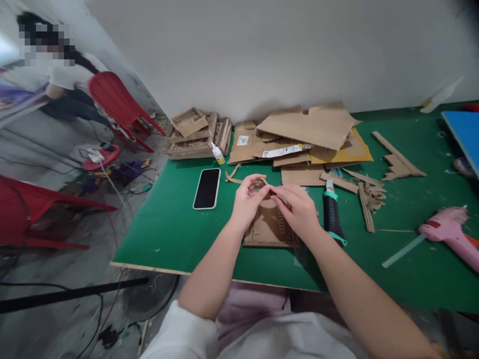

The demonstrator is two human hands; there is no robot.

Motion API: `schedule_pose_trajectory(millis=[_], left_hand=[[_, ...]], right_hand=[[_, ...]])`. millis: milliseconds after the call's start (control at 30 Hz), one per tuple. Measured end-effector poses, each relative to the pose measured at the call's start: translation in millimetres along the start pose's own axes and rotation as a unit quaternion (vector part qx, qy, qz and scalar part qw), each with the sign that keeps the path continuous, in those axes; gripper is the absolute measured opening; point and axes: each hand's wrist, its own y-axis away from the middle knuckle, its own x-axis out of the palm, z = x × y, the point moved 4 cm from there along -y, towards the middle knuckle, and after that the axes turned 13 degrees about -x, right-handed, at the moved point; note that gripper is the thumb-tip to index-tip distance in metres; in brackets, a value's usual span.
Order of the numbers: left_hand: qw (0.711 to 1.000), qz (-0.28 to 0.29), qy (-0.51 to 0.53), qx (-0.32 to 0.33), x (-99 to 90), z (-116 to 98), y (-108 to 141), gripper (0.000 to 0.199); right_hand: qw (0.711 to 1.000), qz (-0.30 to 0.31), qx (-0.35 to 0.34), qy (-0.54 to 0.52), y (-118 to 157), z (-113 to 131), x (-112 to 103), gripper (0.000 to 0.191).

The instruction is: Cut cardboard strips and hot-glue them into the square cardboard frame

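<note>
My left hand (250,198) and my right hand (294,207) meet over a shallow cardboard tray (270,227) with small stepped strips along its inner sides. Between my fingertips is a small, narrow cardboard strip (264,182), partly covered by the fingers. Both hands are closed in a pinch on it. The tray lies on the green tabletop near its front edge, its far part hidden by my hands. Just right of my right hand lies a utility knife (333,214) with a black and teal handle.
A phone (207,189) lies to the left, below a small glue bottle (217,153). Stacked cardboard frames (198,132) and flat cardboard sheets (307,127) line the wall. Cardboard scraps (368,199) and a pink glue gun (445,229) are on the right. A person sits at far left.
</note>
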Motion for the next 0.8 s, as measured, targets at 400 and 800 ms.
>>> schedule_pose_trajectory(millis=[400,800], left_hand=[[0.995,0.023,0.073,-0.060,3.1,4.3,7.1,0.040],[0.993,0.011,0.094,-0.064,3.1,2.3,8.1,0.040]], right_hand=[[0.998,-0.042,0.005,-0.038,1.4,4.8,-11.7,0.015],[0.998,-0.052,-0.023,-0.025,2.8,8.5,-11.9,0.019]])
